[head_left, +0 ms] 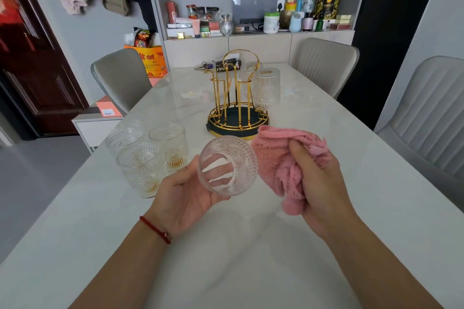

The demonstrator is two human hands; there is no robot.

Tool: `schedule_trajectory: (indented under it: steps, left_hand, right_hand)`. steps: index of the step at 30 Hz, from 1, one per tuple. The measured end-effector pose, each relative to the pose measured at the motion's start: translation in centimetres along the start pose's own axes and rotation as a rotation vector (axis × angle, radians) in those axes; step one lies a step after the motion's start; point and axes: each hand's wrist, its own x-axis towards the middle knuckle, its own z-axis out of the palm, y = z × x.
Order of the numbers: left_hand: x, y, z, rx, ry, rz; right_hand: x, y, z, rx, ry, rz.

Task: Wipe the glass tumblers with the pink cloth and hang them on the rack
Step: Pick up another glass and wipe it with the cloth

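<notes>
Glass tumbler [227, 165] sideways in left grip [187, 192], beside pink cloth [281, 158].

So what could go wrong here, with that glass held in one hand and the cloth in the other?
1. The left hand holds the ribbed tumbler tilted above the hard table; a slip could chip or break it.
2. Three tumblers stand close by the left forearm, so a careless sweep might knock them.
3. The rack already carries a tumbler on its right; bumping it while hanging another could unseat it.
</notes>
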Motion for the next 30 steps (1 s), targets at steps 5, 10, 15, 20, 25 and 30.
schedule_trajectory:
  steps: [5, 10, 15, 20, 25, 30]
  left_hand:
    - [0.0, 0.0, 0.4, 0.072, 0.036, 0.020]
    - [0.2, 0.1, 0.3, 0.110, 0.015, 0.055]
    - [0.9, -0.5, -0.7, 0.226, 0.099, 0.067]
    - [0.9, -0.3, -0.5, 0.286, 0.131, 0.132]
    - [0.6, 0.0, -0.4, 0.296, 0.132, 0.119]
    - [0.3, 0.0, 0.0, 0.346, 0.113, 0.162]
  right_hand:
    - [-0.1, 0.5, 0.3, -0.024, 0.019, 0.049]
    - [-0.6, 0.6, 0.8, 0.029, -0.080, 0.096]
    - [-1.0, 1.0, 1.1, 0.156, -0.251, 0.185]
    - [-0.4, 1.5, -0.1, 0.445, -0.559, 0.307]
    - [-0.4, 2.1, 0.1, 0.127, -0.559, 0.231]
    - [-0.4, 3.2, 0.3, -0.325, -0.424, 0.132]
